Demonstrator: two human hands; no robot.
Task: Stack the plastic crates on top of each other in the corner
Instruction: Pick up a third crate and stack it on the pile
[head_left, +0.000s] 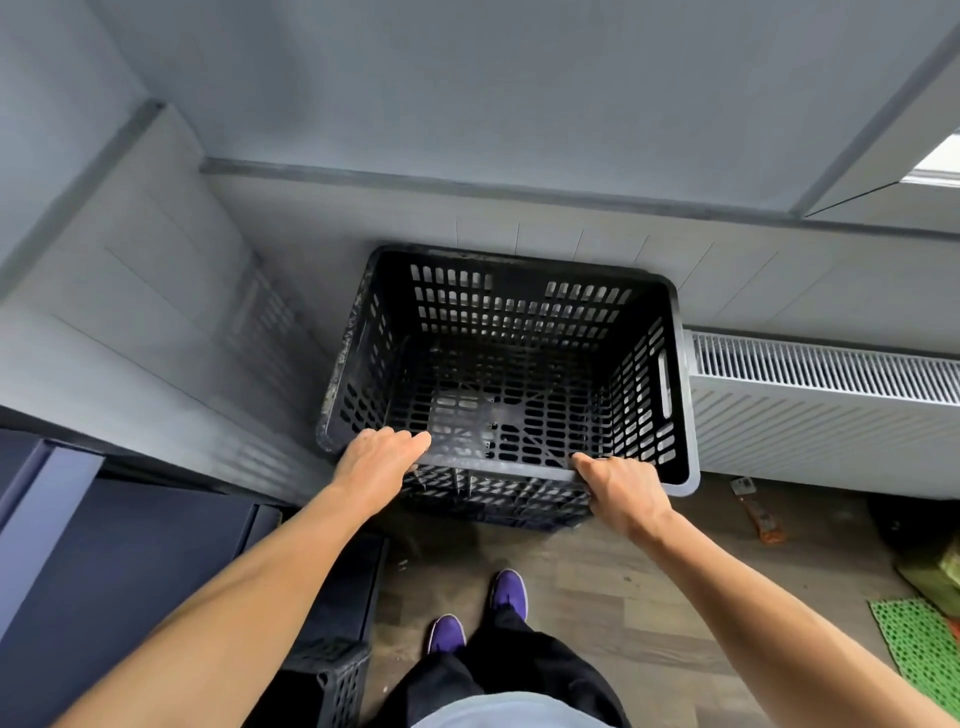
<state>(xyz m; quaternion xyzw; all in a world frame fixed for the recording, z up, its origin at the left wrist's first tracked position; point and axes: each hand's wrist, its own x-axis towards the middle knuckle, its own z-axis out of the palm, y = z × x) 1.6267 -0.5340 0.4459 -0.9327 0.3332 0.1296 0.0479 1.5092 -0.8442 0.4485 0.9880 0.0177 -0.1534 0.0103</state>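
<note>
Black plastic crate (519, 322) stands in the corner against the wall, just left of the radiator (821, 405). Both my arms reach forward; my left hand (382, 457) and right hand (621, 488) each grip its near rim, fingers curled.

- Soft, cool daylight; window (937, 158) at upper right is blown out white.
- Wall (467, 104) evenly grey, no hard shadows.
- Crate (504, 364) interior dark, with a dim shadow beneath it on the floor.
- Wide-angle bending at the edges; centre sharp.
</note>
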